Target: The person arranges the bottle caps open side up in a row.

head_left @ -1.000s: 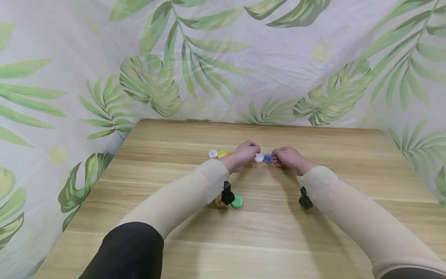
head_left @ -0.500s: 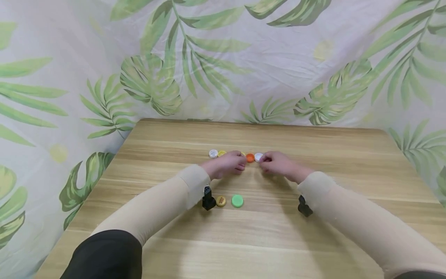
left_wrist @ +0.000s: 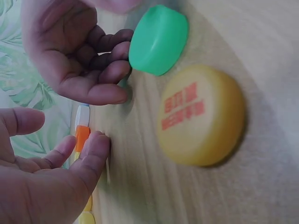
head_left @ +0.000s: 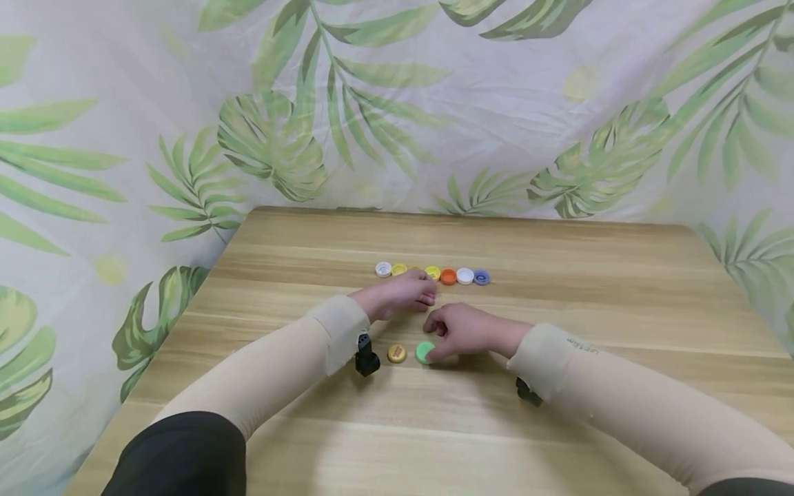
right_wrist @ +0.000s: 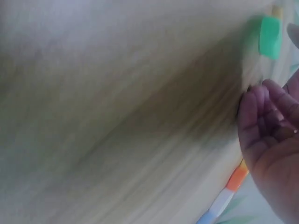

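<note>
My right hand (head_left: 474, 329) is over a green bottle cap (head_left: 424, 352), its thumb at the cap's near right side. In the left wrist view, its bent fingers (left_wrist: 110, 93) lie beside the green cap (left_wrist: 159, 39), with the thumb side partly cut off. The right wrist view has a gap between those fingers and the cap. My left hand (head_left: 404, 292) hovers low with loose, slightly bent fingers, holding nothing, just in front of a row of caps. A golden-yellow cap (head_left: 397, 354) with red print sits left of the green one.
Along the back of the wooden table (head_left: 589, 289) runs a row of caps, including white (head_left: 383, 269), yellow (head_left: 399, 269), orange (head_left: 448, 277), white and blue (head_left: 482, 277) ones. My left hand partly covers the row. A leaf-print cloth (head_left: 397, 103) hangs behind.
My right hand has left the blue cap at the row's right end and come left and nearer to the green cap. The left hand has drawn left, uncovering the orange cap.
</note>
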A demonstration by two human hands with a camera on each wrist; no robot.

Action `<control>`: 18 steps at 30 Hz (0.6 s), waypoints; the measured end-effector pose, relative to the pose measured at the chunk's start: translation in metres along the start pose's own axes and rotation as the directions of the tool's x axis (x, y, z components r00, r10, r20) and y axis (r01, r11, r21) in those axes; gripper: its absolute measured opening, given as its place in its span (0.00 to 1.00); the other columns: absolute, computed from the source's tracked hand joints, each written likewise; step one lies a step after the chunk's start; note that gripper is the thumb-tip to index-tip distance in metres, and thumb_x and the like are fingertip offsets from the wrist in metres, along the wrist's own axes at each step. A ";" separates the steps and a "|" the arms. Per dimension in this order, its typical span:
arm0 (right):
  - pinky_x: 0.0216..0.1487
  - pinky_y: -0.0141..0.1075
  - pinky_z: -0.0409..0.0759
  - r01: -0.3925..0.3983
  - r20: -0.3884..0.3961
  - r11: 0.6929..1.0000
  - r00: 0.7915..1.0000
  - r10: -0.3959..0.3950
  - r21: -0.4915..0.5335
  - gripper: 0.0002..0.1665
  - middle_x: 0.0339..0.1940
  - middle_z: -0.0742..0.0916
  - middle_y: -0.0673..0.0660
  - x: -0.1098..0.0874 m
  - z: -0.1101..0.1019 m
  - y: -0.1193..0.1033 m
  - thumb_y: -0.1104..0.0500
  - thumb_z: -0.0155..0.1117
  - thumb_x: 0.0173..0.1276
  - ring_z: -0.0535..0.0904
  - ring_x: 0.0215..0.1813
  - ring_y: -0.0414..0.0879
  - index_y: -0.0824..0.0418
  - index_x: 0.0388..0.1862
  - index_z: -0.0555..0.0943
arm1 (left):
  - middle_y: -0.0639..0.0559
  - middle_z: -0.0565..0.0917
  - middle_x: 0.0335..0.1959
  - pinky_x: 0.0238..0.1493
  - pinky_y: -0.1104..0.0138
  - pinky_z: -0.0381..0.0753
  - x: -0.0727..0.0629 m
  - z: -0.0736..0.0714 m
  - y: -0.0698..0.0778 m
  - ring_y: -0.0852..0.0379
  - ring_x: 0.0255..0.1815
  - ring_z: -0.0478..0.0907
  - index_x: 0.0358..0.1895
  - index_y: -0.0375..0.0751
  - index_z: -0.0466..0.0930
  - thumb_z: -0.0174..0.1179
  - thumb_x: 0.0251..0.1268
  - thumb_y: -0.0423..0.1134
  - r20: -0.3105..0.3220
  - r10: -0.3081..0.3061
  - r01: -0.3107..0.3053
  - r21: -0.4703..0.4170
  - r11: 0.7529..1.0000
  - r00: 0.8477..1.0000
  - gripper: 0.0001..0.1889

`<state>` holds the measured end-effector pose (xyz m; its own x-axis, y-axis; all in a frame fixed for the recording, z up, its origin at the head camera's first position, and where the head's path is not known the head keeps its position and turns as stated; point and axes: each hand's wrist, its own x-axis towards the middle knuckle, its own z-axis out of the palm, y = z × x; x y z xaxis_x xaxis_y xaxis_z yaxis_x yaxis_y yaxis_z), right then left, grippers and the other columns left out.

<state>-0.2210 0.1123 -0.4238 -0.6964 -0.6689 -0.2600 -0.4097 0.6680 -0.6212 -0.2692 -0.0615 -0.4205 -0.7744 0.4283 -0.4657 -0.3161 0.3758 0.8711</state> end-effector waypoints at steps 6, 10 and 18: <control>0.48 0.39 0.80 -0.047 -0.073 0.997 0.996 0.042 -0.063 0.26 0.38 0.84 0.51 0.003 0.006 0.001 0.53 0.79 0.59 0.77 0.41 0.43 0.65 0.52 0.83 | 0.41 0.77 0.52 0.62 0.60 0.79 -0.006 0.000 -0.004 0.50 0.53 0.76 0.61 0.27 0.70 0.48 0.81 0.34 0.017 -0.010 0.010 0.007 1.000 1.000 0.15; 0.46 0.39 0.81 -0.093 -0.147 0.995 0.985 0.086 -0.040 0.22 0.38 0.85 0.52 0.006 0.002 0.009 0.56 0.76 0.63 0.79 0.39 0.44 0.66 0.52 0.83 | 0.42 0.78 0.50 0.62 0.60 0.80 -0.011 0.000 -0.007 0.50 0.52 0.77 0.58 0.27 0.73 0.47 0.81 0.34 0.022 -0.004 0.004 0.004 1.000 1.000 0.14; 0.51 0.39 0.82 -0.145 -0.265 0.988 0.952 0.156 0.059 0.14 0.39 0.87 0.54 0.010 -0.008 0.022 0.60 0.74 0.66 0.82 0.43 0.45 0.65 0.46 0.84 | 0.44 0.76 0.52 0.64 0.60 0.78 -0.014 0.008 -0.007 0.52 0.55 0.74 0.51 0.30 0.74 0.47 0.81 0.35 0.022 0.020 -0.019 -0.037 0.999 1.000 0.10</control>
<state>-0.2414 0.1226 -0.4343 -0.8826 -0.4461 -0.1483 -0.2686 0.7374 -0.6198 -0.2517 -0.0637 -0.4218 -0.7681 0.4539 -0.4517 -0.3211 0.3372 0.8850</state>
